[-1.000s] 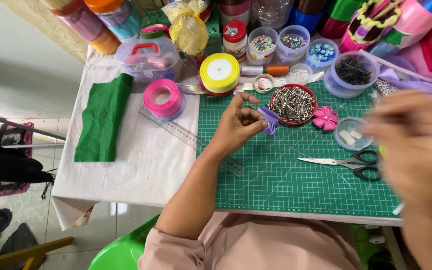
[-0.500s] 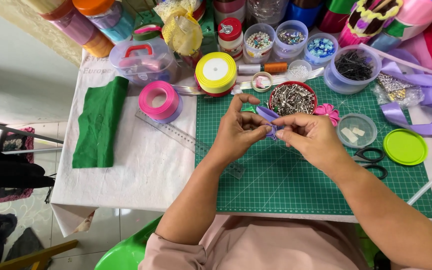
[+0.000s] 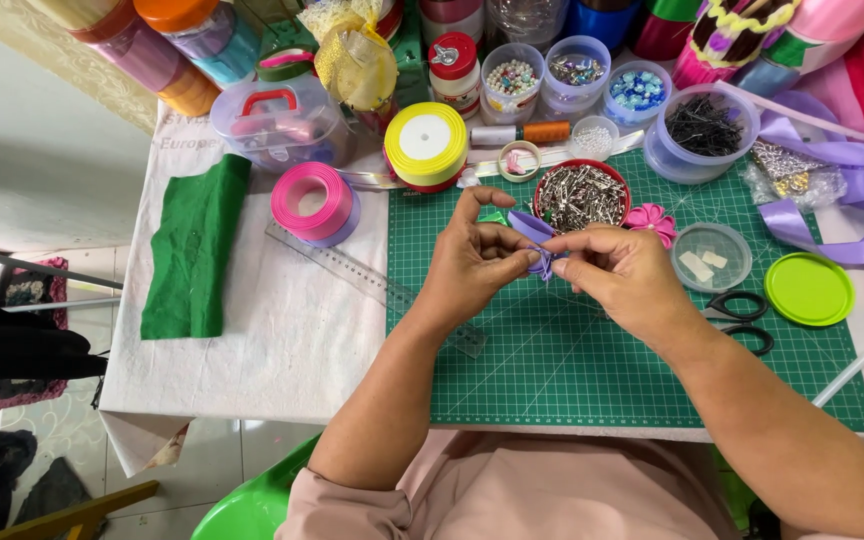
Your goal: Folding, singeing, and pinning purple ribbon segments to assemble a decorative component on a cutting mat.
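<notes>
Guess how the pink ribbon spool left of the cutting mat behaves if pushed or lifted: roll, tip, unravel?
The pink ribbon spool lies flat on the white cloth, so a push would probably slide it, not roll it; on edge it likely rolls. It looks wide and low, unlikely to tip. Probably light for its size, and the smooth wound ribbon may slip or loosen if lifted by the outer layer.
</notes>
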